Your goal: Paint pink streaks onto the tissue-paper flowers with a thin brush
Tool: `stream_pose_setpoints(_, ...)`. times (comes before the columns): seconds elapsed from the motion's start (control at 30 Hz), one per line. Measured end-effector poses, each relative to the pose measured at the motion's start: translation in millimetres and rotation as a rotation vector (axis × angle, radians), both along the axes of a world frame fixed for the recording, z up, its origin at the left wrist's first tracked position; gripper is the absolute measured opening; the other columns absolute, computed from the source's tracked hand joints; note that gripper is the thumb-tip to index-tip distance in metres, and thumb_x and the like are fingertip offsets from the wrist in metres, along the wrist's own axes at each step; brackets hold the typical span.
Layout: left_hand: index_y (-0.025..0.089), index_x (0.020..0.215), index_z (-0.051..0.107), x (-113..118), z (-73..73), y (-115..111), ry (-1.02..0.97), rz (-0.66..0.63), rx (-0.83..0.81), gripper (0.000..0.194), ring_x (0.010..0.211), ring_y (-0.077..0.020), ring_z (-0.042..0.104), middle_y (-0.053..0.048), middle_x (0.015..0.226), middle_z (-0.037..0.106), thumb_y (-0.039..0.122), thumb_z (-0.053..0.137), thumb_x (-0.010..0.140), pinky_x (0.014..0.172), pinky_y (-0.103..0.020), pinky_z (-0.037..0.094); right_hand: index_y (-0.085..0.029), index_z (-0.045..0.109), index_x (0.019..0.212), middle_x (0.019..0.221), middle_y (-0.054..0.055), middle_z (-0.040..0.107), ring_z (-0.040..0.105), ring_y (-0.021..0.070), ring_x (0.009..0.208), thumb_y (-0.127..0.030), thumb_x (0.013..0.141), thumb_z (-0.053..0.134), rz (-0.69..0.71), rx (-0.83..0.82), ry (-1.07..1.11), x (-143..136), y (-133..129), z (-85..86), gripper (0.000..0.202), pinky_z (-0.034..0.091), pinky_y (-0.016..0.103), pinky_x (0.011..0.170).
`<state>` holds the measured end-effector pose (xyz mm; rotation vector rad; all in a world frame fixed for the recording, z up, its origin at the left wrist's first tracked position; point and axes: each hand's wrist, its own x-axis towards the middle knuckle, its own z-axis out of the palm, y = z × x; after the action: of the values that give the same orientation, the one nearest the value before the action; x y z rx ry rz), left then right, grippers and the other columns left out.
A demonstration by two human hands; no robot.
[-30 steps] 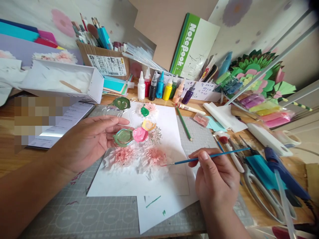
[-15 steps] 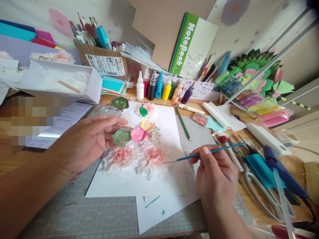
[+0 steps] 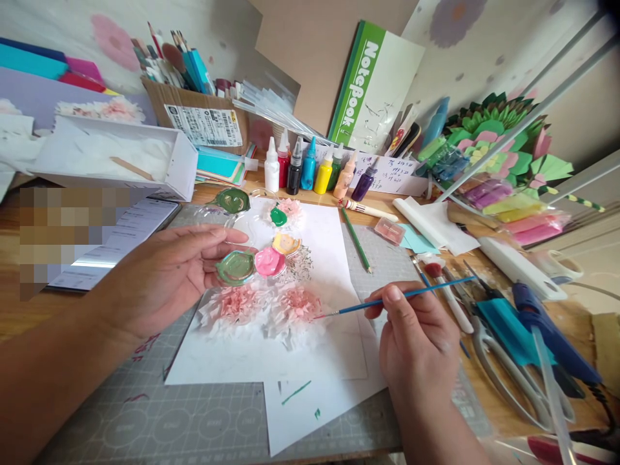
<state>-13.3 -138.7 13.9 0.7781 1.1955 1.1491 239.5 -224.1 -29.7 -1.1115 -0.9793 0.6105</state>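
Observation:
My left hand holds a clear flower-shaped palette by its left side, with green, pink and yellowish paint in its wells. Between the fingers and thumb of my right hand is a thin blue paintbrush, its pinkish tip pointing left at the right edge of a pink-and-white ruffled flower. Whether the tip touches the petals is hard to tell. A similar flower lies just to the left, below the palette. Both flowers rest on white paper.
Paint bottles stand in a row behind the paper. A green pencil lies right of it. Scissors and a blue glue gun are at the right. A phone and a white box are at the left.
My right hand and the brush have shifted slightly left, bringing the tip closer to the right-hand flower. My left hand and the palette look almost unmoved.

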Motion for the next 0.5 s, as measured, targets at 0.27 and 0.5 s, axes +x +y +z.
stream_pose_setpoints(0.27, 0.010, 0.079, 0.081, 1.1, 3.3, -1.6, 0.018, 0.005, -0.003, 0.022, 0.060, -0.0240, 0.070, -0.016, 0.073, 0.078, 0.025, 0.077, 0.063, 0.045, -0.033, 0.058, -0.021, 0.071, 0.078, 0.067, -0.004, 0.066, 0.063, 0.0101, 0.060, -0.030, 0.093, 0.071, 0.034, -0.014, 0.001, -5.4, -0.1, 2.5, 0.018, 0.046, 0.024, 0.057)
stream_pose_setpoints(0.5, 0.009, 0.081, 0.081, 0.4, 1.1, -0.6, 0.006, -0.020, 0.000, 0.023, 0.061, -0.0231, 0.070, -0.016, 0.073, 0.078, 0.026, 0.078, 0.066, 0.047, -0.031, 0.058, -0.020, 0.071, 0.078, 0.067, -0.003, 0.067, 0.063, 0.0099, 0.059, -0.032, 0.092, 0.074, 0.006, 0.001, 0.019, -2.7, 2.3, 1.0, 0.018, 0.047, 0.023, 0.056)
